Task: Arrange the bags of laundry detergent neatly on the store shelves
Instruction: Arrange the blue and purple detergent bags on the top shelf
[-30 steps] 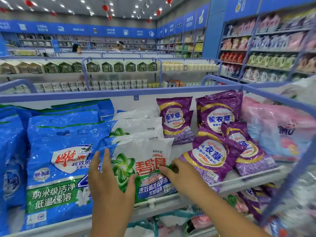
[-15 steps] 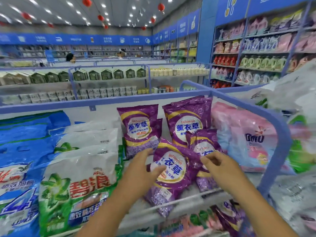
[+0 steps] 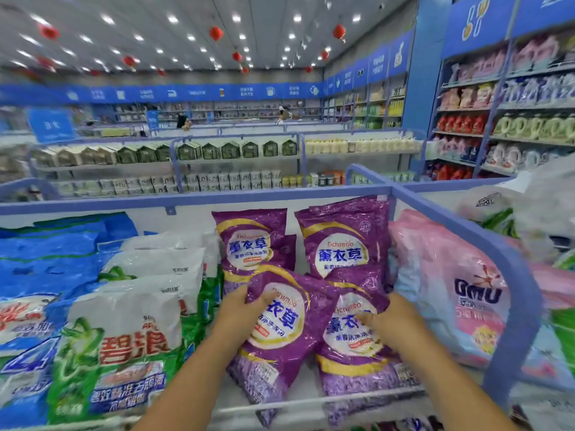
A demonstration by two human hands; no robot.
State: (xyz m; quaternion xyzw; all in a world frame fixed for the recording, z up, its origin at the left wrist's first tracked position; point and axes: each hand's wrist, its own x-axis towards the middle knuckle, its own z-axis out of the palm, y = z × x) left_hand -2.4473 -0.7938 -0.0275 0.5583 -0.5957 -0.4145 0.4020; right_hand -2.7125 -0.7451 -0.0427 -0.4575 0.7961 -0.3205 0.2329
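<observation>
Several purple detergent bags lie on the white shelf [image 3: 311, 399]. My left hand [image 3: 239, 312] grips the upper left edge of the tilted front-left purple bag [image 3: 280, 346]. My right hand [image 3: 392, 325] rests on the front-right purple bag [image 3: 351, 371], fingers over its label. Two more purple bags [image 3: 342, 241] stand behind them. White and green detergent bags [image 3: 130, 343] are stacked to the left, and blue bags [image 3: 40, 269] lie further left.
A blue rail [image 3: 485, 250] borders the shelf on the right, with a pink bag [image 3: 460, 290] against it. Other aisles and full shelves stand beyond, and two people are far back.
Both hands left the white and green bag and moved right onto the purple bags. The front-left purple bag now lies more upright, beside the front-right one. The view swung to the right.
</observation>
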